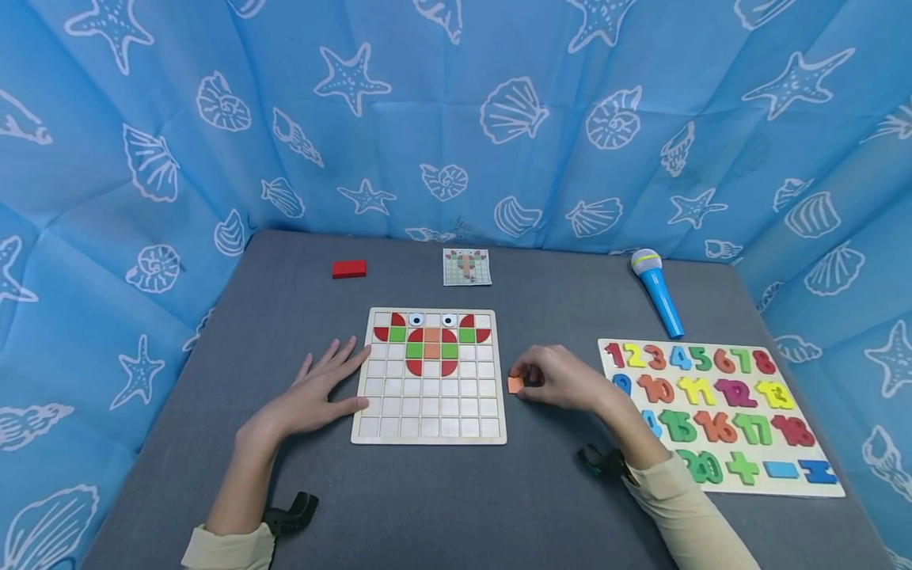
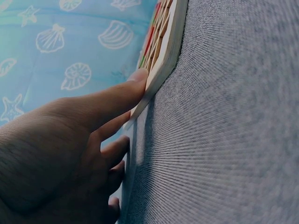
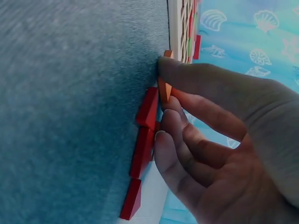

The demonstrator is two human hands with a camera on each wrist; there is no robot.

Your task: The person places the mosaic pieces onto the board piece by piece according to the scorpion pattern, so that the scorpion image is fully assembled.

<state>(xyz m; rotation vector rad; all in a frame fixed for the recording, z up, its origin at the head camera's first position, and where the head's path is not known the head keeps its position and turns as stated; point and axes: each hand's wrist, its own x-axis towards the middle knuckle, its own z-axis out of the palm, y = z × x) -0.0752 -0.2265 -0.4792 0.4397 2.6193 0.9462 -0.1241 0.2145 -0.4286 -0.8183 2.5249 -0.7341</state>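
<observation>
A white square grid board lies in mid-table, its upper part filled with red, green and orange tiles and two eye tiles. My left hand rests at the board's left side with fingers spread; its thumb touches the rim in the left wrist view. Just off the board's right edge, my right hand pinches a small orange tile between thumb and fingers. Several red pieces lie on the table beneath that hand in the right wrist view, mostly hidden from the head camera.
Behind the board are a small pattern card and a red block. To the right lie a blue toy microphone and a number puzzle board. A blue shell-print curtain surrounds the grey table.
</observation>
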